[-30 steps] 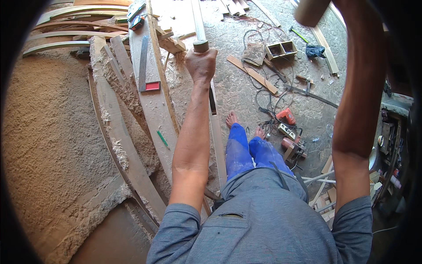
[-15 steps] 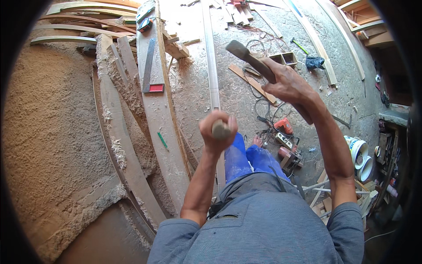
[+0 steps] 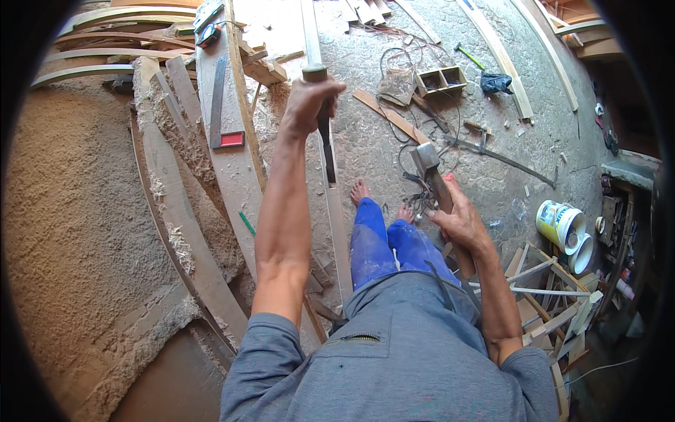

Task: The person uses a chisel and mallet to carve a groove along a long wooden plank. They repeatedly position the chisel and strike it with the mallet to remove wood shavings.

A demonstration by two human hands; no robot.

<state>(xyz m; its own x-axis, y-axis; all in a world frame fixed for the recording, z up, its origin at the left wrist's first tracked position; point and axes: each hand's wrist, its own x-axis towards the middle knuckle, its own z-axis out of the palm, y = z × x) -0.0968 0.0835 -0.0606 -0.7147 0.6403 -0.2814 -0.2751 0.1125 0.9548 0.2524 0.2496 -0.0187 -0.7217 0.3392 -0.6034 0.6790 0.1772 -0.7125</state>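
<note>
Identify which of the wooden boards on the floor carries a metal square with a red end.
The wide flat plank just left of the left hand; the metal square lies lengthwise on it. The curved strips beside it carry only shavings.

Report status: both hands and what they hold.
Left hand grips dark chisel blade on long pale wooden strip. Right hand holds steel-headed hammer, lowered.

A long, narrow strip of pale wood (image 3: 336, 211) runs lengthways from near the person's legs to the far end of the floor, its upper part gripped, with a dark chisel-like blade (image 3: 326, 144) lying along its face, handle end far, tip pointing near. To the right, a hammer with a grey metal head and wooden handle (image 3: 437, 190) is held low, head tilted away.
</note>
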